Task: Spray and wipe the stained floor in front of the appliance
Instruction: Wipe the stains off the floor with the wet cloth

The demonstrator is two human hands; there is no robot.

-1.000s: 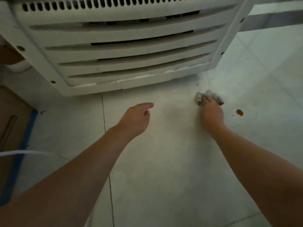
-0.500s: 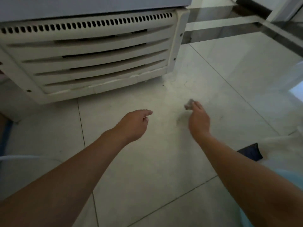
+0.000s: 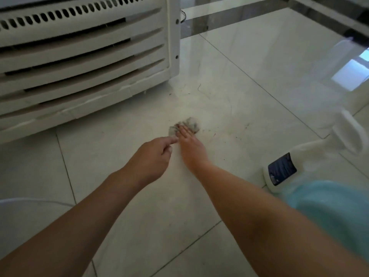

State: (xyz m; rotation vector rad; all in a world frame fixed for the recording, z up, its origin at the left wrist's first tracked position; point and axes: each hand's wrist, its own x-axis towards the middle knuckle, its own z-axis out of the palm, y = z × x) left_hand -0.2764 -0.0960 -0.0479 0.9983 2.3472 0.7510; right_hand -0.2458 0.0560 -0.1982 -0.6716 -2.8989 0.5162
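Grey crumpled tissue (image 3: pixel 187 124) lies under the right hand's (image 3: pixel 190 145) straight fingers, pressed flat to the tiled floor (image 3: pixel 249 80). Left hand (image 3: pixel 152 155), just beside: forefinger out, others curled, holding nothing. Dark specks dot the tiles right of the fingertips.

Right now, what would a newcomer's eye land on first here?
Two bare arms meet mid-floor: the right hand presses flat on a grimy grey wad, the left hand points a forefinger beside it. The big white louvred appliance fills the upper left, dark specks strewn on the tiles off its corner. A white bottle with a dark label sits at right.
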